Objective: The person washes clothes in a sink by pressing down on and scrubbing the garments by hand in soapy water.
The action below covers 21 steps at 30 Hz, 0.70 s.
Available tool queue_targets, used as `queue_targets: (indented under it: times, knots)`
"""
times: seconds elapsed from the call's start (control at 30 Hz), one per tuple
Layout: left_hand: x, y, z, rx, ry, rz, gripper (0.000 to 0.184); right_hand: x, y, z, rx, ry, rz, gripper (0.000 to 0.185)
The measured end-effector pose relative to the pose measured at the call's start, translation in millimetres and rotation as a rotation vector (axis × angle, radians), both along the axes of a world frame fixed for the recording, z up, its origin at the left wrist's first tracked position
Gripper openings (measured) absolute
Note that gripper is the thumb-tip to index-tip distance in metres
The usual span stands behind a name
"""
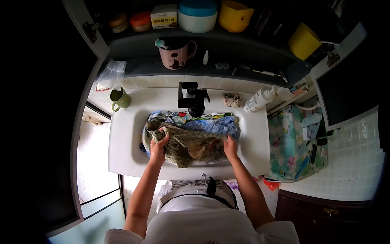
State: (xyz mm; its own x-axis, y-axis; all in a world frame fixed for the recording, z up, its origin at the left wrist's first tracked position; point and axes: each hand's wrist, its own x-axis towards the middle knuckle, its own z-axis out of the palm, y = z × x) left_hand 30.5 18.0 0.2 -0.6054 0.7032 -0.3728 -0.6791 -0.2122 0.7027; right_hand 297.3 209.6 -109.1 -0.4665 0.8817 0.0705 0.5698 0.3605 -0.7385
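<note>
The left hand (159,149) and right hand (230,147) each grip an end of a patterned brown cloth (191,143), held over the sink (252,140) in front of blue printed fabric (215,124). Its long axis runs left to right, roughly parallel to the sink's front edge.

The black faucet (194,99) blocks the middle back of the sink (254,134), leaving passage on either side, between green mug and white bottle (260,99).

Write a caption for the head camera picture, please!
Two hands stretch a patterned cloth over the white sink.
</note>
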Motion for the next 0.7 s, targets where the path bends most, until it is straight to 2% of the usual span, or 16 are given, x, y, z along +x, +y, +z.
queue_targets:
  times: [0.03, 0.07, 0.17, 0.23, 0.3, 0.33, 0.37, 0.4, 0.43, 0.47, 0.5, 0.6, 0.67, 0.7]
  knots:
    - [-1.1, 0.5, 0.9, 0.004, -0.003, -0.006, 0.034, -0.8, 1.1, 2.0, -0.020, 0.045, -0.029, 0.020]
    - [-3.1, 1.3, 2.3, 0.008, -0.006, -0.011, 0.034, -7.1, 7.4, 3.1, -0.079, 0.212, -0.029, 0.022]
    - [-2.8, 5.5, -4.9, 0.079, 0.015, -0.099, 0.030, -37.2, -5.0, 75.0, -0.680, 0.684, -0.187, 0.029]
    - [4.2, 13.7, -14.4, 0.176, -0.033, -0.192, 0.032, -55.9, -13.9, 86.8, -0.643, 0.750, 0.141, 0.035]
    - [18.4, 33.0, -19.6, 0.100, -0.036, -0.263, 0.036, -86.3, -45.8, 123.0, -0.799, 0.754, 0.272, 0.037]
    - [34.5, 48.7, -10.2, -0.088, 0.076, -0.185, 0.035, -106.5, -65.4, 134.9, -0.714, 0.721, 0.169, 0.036]
    - [49.7, 61.4, -0.2, -0.275, 0.187, -0.102, 0.034, -117.6, -69.8, 115.5, -0.608, 0.676, 0.113, 0.034]
    - [56.8, 65.0, 2.4, -0.317, 0.331, -0.111, 0.035, -128.8, -74.4, 97.1, -0.505, 0.625, 0.053, 0.033]
    - [63.1, 67.7, 5.1, -0.360, 0.475, -0.121, 0.035, -135.3, -75.8, 106.3, -0.544, 0.538, -0.095, 0.037]
    - [73.3, 69.3, 8.0, -0.357, 0.682, -0.046, 0.040, -140.9, -72.9, 105.8, -0.523, 0.588, -0.164, 0.038]
    - [80.8, 66.7, 26.6, -0.507, 0.745, -0.099, 0.043, -145.5, -69.5, 103.4, -0.503, 0.638, -0.236, 0.041]
    - [81.4, 68.9, 11.9, -0.553, 0.709, -0.166, 0.051, -151.6, -51.2, 96.4, -0.497, 0.530, -0.310, 0.043]
    - [76.3, 69.0, -0.6, -0.556, 0.657, -0.189, 0.062, -151.0, -64.7, 92.9, -0.308, 0.533, -0.285, 0.042]
    - [68.2, 69.4, -2.5, -0.587, 0.644, -0.258, 0.057, -150.2, -75.7, 92.8, -0.217, 0.535, -0.269, 0.041]
